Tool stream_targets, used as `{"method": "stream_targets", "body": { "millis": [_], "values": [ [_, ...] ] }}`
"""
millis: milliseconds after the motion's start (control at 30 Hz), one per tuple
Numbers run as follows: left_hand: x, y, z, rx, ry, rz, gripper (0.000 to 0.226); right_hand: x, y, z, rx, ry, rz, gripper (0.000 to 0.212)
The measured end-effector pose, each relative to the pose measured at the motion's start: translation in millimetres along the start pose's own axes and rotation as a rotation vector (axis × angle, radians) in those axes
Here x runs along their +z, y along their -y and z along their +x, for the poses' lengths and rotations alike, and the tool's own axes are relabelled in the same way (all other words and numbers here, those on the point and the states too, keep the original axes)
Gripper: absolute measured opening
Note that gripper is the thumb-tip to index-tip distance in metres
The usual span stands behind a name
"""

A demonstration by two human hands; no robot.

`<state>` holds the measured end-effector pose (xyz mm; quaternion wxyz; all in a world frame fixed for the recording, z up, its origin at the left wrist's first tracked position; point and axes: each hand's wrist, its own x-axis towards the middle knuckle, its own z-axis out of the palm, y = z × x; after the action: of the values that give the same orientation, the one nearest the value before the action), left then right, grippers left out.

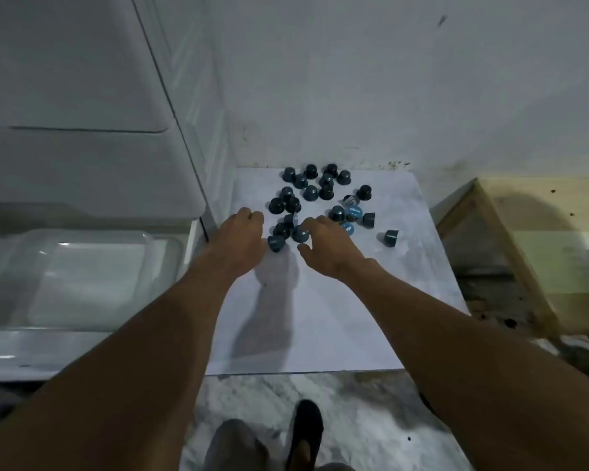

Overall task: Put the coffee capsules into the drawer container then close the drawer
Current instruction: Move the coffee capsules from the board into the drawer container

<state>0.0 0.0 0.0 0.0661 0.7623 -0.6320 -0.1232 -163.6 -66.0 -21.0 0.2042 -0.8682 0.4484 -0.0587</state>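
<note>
Nearest you, at the bottom edge, your dark shoe (305, 433) stands on the marbled floor (354, 419), and both bare forearms reach up and away from it over a white sheet (320, 317) laid on that floor against the wall (354, 79). Your left hand (240, 232) is curled into a loose fist, knuckles up, at the left edge of the coffee capsules (320, 198); you cannot tell from here whether it holds one, though a capsule lies just beside it on its right. Your right hand (323, 241) is partly spread, thumb apart from the fingers, with the fingertips down on the near capsules and nothing clearly gripped. The capsules, dark blue with a few showing light blue lids, lie scattered on the far half of the sheet, some upright and some tipped over. To your left, the clear drawer container (92, 277) stands pulled out of a white cabinet (82, 96). A wooden frame (510, 239) sits to the right.
</note>
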Motion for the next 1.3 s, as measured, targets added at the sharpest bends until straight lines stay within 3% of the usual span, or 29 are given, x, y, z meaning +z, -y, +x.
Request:
{"method": "stream_targets", "body": {
  "millis": [333, 733, 1300],
  "values": [
    [24, 22, 38, -0.067, 0.07, 0.03, 0.023, 36, -4, 43, 0.027, 0.041, 0.082, 0.032],
    [50, 43, 65, 0.024, 0.143, 0.058, 0.018, 63, 8, 68, 0.042, 0.037, 0.047, 0.025],
    [56, 37, 70, -0.05, 0.086, 0.014, 0.02, 64, -4, 57, 0.128, 0.068, 0.173, 0.041]
  ]
}}
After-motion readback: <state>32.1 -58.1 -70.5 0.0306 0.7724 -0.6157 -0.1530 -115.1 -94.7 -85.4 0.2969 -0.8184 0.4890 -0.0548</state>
